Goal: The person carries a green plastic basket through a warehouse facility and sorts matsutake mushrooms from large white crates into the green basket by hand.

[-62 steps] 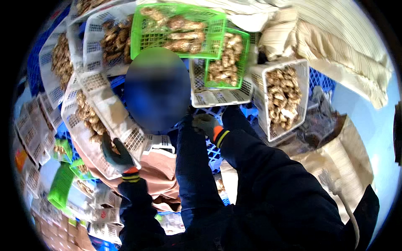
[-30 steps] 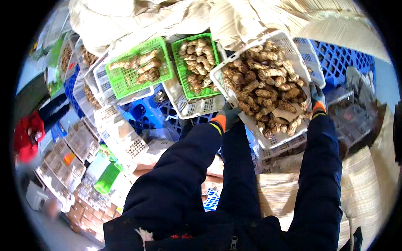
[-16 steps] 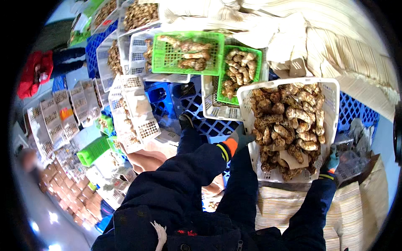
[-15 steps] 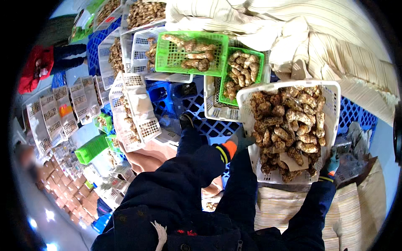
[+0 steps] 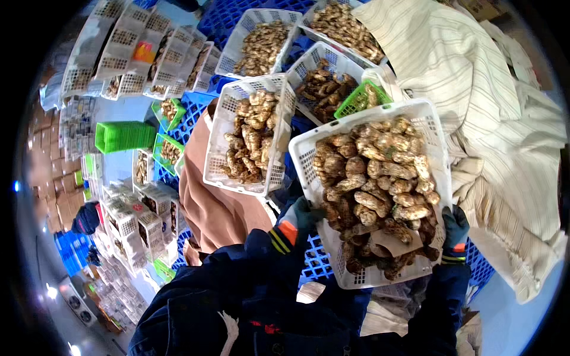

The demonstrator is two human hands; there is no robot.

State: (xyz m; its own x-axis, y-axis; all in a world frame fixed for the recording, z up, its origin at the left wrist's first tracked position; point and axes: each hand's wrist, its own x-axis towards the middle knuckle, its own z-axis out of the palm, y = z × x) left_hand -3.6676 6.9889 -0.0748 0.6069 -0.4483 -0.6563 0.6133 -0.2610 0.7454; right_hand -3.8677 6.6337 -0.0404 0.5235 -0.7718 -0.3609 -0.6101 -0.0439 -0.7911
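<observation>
Between my hands is a white plastic crate (image 5: 305,169) heaped with brown and cream mushrooms (image 5: 371,199), a brownish paper slip (image 5: 396,242) lying on the near ones. Gloved in dark grey with an orange cuff band, my left hand (image 5: 298,216) grips the crate's left side. On its right side my right hand (image 5: 455,225), in a matching glove, is closed on the edge. The fingertips are partly hidden by the crate walls. Behind the far rim shows a small green basket (image 5: 363,99) with mushrooms, partly covered by the crate.
Another white crate (image 5: 279,169) of mushrooms stands just left. More white crates (image 5: 291,26) sit at the back on blue plastic pallets (image 5: 231,15). Striped cream cloth (image 5: 499,118) drapes the right side, brown cloth (image 5: 208,184) the left. Nested green baskets (image 5: 123,137) are farther left.
My view has turned, so the surroundings have shifted. My left hand has come into clearer sight on the crate's left side. The crate, still held in both hands, appears tilted and nearer the middle.
</observation>
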